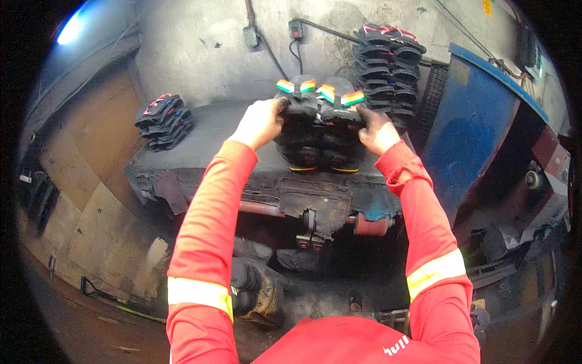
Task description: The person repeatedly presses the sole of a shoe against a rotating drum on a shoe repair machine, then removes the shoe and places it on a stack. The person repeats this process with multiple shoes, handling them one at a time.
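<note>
A pair of black sandals with striped green, yellow, white and red straps lies at the top of a stack, straight ahead of me. The left sandal (302, 107) is gripped at its outer side by my left hand (262, 122), its thumb and fingers closed on the edge. My right hand (377, 131) closes the same way on the outer edge of the right sandal (337, 113). Beneath them, more dark sandals (300, 151) are piled on the workbench, two with yellow edges at the bottom. Whether the top pair touches the pile cannot be made out.
The dark workbench (224, 130) carries a smaller sandal stack (162, 121) at left and a tall one (388, 73) at back right. A blue metal cabinet (464, 121) stands right of the bench. Under the bench front hangs a red roller (371, 225).
</note>
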`<control>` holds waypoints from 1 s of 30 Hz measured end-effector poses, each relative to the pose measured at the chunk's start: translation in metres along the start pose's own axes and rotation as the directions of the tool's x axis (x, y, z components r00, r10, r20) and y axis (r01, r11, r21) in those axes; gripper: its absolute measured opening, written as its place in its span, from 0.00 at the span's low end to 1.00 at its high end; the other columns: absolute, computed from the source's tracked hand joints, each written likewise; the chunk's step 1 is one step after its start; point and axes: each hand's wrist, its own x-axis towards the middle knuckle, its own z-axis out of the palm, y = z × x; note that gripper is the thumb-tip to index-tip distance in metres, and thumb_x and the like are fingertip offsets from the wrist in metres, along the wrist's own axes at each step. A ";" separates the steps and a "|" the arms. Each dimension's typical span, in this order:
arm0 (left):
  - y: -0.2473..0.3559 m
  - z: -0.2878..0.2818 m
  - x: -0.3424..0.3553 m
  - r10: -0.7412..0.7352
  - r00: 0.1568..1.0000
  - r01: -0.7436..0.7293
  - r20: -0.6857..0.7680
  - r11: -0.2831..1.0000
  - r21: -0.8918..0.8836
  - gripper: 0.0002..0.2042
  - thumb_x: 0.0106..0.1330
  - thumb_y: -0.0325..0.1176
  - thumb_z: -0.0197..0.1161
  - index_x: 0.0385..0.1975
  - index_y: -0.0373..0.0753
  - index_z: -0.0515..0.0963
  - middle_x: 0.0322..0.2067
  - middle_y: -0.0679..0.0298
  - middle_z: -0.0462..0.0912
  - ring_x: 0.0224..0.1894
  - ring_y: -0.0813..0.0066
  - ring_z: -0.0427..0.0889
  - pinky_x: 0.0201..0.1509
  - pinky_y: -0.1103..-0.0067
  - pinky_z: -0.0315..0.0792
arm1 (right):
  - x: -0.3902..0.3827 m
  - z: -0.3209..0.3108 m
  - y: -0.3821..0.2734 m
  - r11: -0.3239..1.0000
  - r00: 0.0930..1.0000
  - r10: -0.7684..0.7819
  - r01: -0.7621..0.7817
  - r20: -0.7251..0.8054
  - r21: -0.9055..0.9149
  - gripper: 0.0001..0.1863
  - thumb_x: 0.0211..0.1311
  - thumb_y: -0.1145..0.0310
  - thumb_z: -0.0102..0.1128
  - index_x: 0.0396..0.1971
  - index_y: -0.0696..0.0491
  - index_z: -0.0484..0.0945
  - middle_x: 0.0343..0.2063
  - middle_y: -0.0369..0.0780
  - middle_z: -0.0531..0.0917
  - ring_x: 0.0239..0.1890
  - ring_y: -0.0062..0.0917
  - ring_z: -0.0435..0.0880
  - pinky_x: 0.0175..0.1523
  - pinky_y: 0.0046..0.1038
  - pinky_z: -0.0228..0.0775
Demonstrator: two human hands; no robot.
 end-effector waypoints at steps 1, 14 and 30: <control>-0.003 0.002 -0.001 -0.070 0.997 0.071 0.024 0.997 -0.030 0.16 0.56 0.26 0.64 0.46 0.35 0.79 0.41 0.45 0.83 0.47 0.44 0.81 0.51 0.61 0.76 | 0.000 0.000 0.000 0.999 0.999 -0.035 0.035 -0.002 -0.017 0.26 0.50 0.76 0.55 0.53 0.46 0.79 0.43 0.52 0.83 0.47 0.49 0.82 0.53 0.46 0.75; 0.040 0.025 -0.125 -0.253 0.906 0.153 -0.338 0.943 -0.295 0.20 0.71 0.37 0.59 0.60 0.37 0.75 0.61 0.55 0.77 0.56 0.67 0.81 0.61 0.72 0.72 | -0.170 0.022 -0.023 0.974 0.832 -0.199 0.228 -0.517 -0.008 0.28 0.60 0.63 0.66 0.59 0.55 0.73 0.60 0.50 0.71 0.61 0.48 0.73 0.67 0.44 0.64; 0.212 0.183 -0.323 0.235 0.773 0.192 0.589 0.798 -0.571 0.13 0.63 0.30 0.68 0.41 0.26 0.80 0.38 0.47 0.84 0.39 0.50 0.84 0.44 0.66 0.77 | -0.651 -0.192 0.101 -0.660 -0.409 0.692 -0.694 -0.595 -0.290 0.52 0.58 0.29 0.51 0.74 0.48 0.52 0.69 0.51 0.63 0.73 0.50 0.56 0.72 0.45 0.54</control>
